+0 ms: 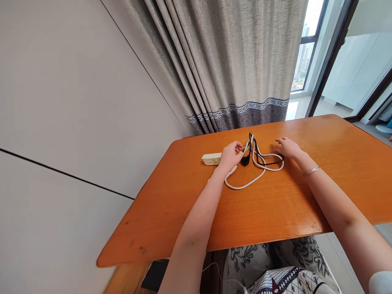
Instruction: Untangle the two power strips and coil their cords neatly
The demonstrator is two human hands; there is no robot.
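Bright daylight from dark-framed glass window (306, 61) beyond the fingers (279, 140) of the right hand (290, 148), upper pane (314, 16) overexposed, soft shadow beside those fingers on glossy orange-brown wooden tabletop (171, 212), wide-angle stretching toward edges

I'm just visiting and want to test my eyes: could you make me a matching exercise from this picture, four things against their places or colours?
Things:
1. Power strip
2. Plug
3. Bracelet
4. Curtain

Descriptions:
A. Worn on the right arm
B. Hanging beyond the table
C. Off-white, partly hidden by the left hand
D. Black, seen between the two hands

Pairs: 1-C, 2-D, 3-A, 4-B
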